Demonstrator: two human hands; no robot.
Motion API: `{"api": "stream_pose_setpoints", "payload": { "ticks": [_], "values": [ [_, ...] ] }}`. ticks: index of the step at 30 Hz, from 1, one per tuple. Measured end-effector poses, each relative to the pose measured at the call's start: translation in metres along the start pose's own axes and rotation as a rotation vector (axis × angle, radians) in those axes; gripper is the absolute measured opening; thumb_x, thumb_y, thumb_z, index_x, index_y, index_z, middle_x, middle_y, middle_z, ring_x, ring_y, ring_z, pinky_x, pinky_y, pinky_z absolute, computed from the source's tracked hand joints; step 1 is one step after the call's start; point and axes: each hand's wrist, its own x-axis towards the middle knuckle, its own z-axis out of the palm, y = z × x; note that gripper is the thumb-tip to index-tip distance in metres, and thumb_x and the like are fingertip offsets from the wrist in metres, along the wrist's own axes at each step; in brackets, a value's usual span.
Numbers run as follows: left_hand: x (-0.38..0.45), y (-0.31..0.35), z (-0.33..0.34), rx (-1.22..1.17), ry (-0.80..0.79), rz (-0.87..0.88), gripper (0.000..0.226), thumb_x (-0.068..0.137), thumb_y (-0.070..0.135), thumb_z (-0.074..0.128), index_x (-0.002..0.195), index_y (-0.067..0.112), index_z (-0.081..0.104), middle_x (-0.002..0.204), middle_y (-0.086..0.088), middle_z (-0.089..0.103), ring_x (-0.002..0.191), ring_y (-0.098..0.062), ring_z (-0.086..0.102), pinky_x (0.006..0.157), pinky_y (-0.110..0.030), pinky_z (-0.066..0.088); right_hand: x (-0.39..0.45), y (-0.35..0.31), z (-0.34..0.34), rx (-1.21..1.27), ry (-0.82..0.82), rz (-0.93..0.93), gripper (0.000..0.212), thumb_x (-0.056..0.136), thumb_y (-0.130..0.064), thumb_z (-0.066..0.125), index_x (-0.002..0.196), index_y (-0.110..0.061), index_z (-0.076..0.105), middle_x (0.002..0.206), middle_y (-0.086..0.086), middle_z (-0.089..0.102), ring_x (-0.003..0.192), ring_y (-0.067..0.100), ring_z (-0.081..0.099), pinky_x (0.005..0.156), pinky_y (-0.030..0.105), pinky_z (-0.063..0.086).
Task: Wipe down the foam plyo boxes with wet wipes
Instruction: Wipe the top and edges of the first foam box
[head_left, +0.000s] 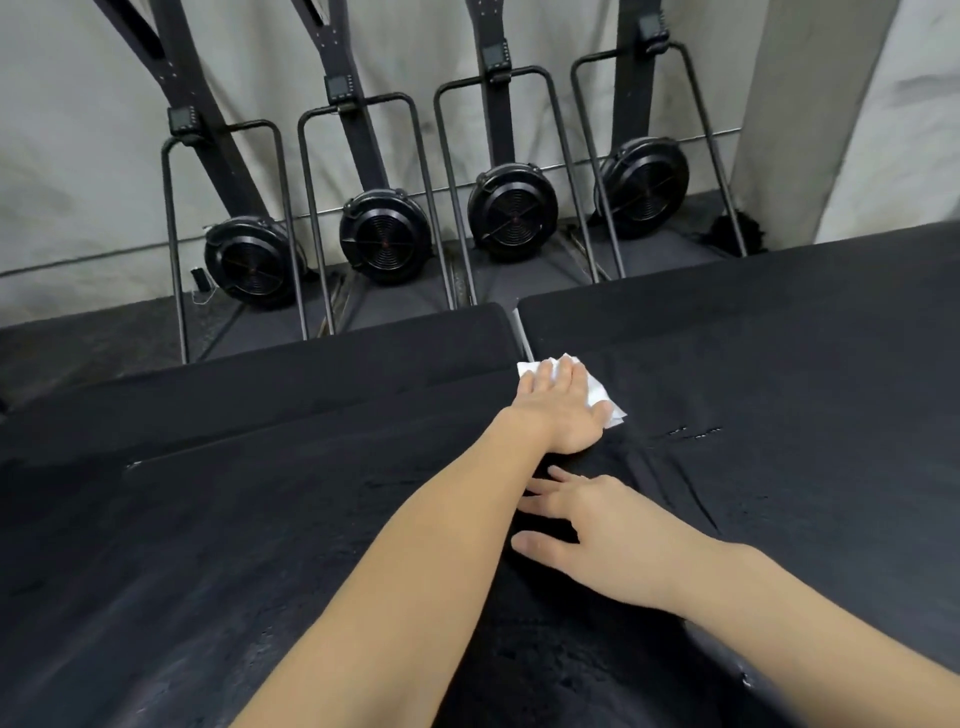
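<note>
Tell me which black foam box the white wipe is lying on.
The far right box, just right of the pale gap; the left hand presses the wipe flat there.

Black foam plyo boxes (753, 364) carry one white wet wipe (597, 389).

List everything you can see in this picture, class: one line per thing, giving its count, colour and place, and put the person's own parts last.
Foam plyo boxes: at least two, black, side by side across the foreground, a narrow gap between them at the far edge.
Wet wipe: one, white, flat on the right-hand box top near the gap.
Fan-wheel exercise machines: four, black, in a row along the far wall.
Wall: pale grey, behind the machines.
Left hand: fingers flat, pressing on the wipe.
Right hand: fingers spread, resting on the box top nearer the camera.
</note>
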Motion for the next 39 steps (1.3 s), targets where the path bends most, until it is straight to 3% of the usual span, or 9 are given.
{"api": "stream_pose_setpoints", "payload": {
  "ticks": [4,8,11,14,17,20,23,30,39],
  "values": [
    [0.011,0.007,0.001,0.006,0.013,0.004,0.074,0.104,0.053,0.017,0.161,0.011,-0.007,0.169,-0.005,-0.013,0.154,-0.027,-0.015,0.125,-0.047,-0.003,-0.007,0.009,-0.001,-0.035,-0.042,-0.055,0.061,0.098,-0.056,0.049,0.153,-0.032,0.037,0.163,-0.014,0.021,0.152,0.008,0.006,0.125,0.033,0.014],
    [0.001,0.012,0.008,0.013,-0.004,0.002,0.073,0.104,0.052,0.015,0.161,0.012,-0.008,0.169,-0.004,-0.014,0.154,-0.027,-0.017,0.125,-0.047,-0.004,-0.018,0.010,-0.003,-0.069,0.060,-0.091,0.048,0.101,-0.050,0.047,0.142,-0.028,0.054,0.153,-0.010,0.043,0.147,0.004,0.027,0.119,0.027,0.026],
    [-0.019,0.020,0.013,0.008,-0.023,0.010,0.073,0.104,0.052,0.014,0.161,0.011,-0.009,0.168,-0.006,-0.015,0.154,-0.028,-0.018,0.125,-0.047,-0.004,-0.041,0.009,-0.007,-0.093,0.167,-0.137,0.041,0.100,-0.049,0.043,0.106,-0.023,0.074,0.108,-0.006,0.074,0.104,0.005,0.064,0.088,0.023,0.050],
    [-0.046,0.035,0.024,0.018,-0.033,0.006,0.074,0.104,0.052,0.013,0.160,0.009,-0.010,0.168,-0.008,-0.016,0.154,-0.029,-0.018,0.125,-0.047,-0.004,-0.073,0.015,-0.013,-0.050,0.272,-0.147,0.043,0.097,-0.052,0.043,0.081,-0.022,0.071,0.066,-0.001,0.065,0.064,0.018,0.057,0.058,0.025,0.045],
    [-0.081,0.057,0.033,0.040,-0.043,-0.004,0.074,0.104,0.051,0.013,0.160,0.007,-0.010,0.168,-0.010,-0.016,0.154,-0.030,-0.018,0.125,-0.048,-0.003,-0.108,0.022,-0.020,0.057,0.388,-0.110,0.035,0.096,-0.044,0.054,0.068,-0.028,0.065,0.052,-0.003,0.055,0.049,0.018,0.048,0.052,0.029,0.042],
    [-0.118,0.080,0.039,0.050,-0.063,-0.021,0.074,0.105,0.051,0.011,0.158,0.007,-0.015,0.167,-0.010,-0.020,0.153,-0.029,-0.022,0.125,-0.047,-0.006,-0.139,0.026,-0.026,0.133,0.458,-0.032,0.044,0.100,-0.038,0.055,0.055,-0.037,0.052,0.047,0.001,0.042,0.046,0.019,0.038,0.050,0.035,0.041],
    [-0.152,0.101,0.047,0.070,-0.072,-0.047,0.074,0.106,0.052,0.010,0.158,0.005,-0.017,0.166,-0.011,-0.023,0.153,-0.028,-0.023,0.125,-0.047,-0.008,-0.168,0.029,-0.020,0.170,0.482,0.054,0.040,0.099,-0.047,0.054,0.065,-0.029,0.066,0.053,0.004,0.053,0.051,0.021,0.047,0.055,0.038,0.045],
    [-0.219,0.137,0.071,0.069,-0.078,-0.005,0.074,0.104,0.045,0.017,0.158,0.006,-0.017,0.166,-0.010,-0.024,0.152,-0.027,-0.024,0.125,-0.045,-0.008,-0.205,0.020,0.002,0.181,0.458,0.060,0.020,0.095,-0.027,0.059,0.097,-0.038,0.076,0.072,-0.013,0.071,0.058,0.012,0.060,0.064,0.033,0.053],
    [-0.291,0.177,0.088,0.055,-0.059,0.034,0.067,0.102,0.036,0.021,0.161,0.017,-0.005,0.167,-0.012,-0.018,0.153,-0.029,-0.021,0.125,-0.045,-0.009,-0.241,0.005,0.033,0.165,0.353,0.050,0.026,0.096,-0.022,0.055,0.106,-0.038,0.073,0.065,-0.004,0.063,0.059,0.013,0.054,0.063,0.034,0.053]
  ]
}}
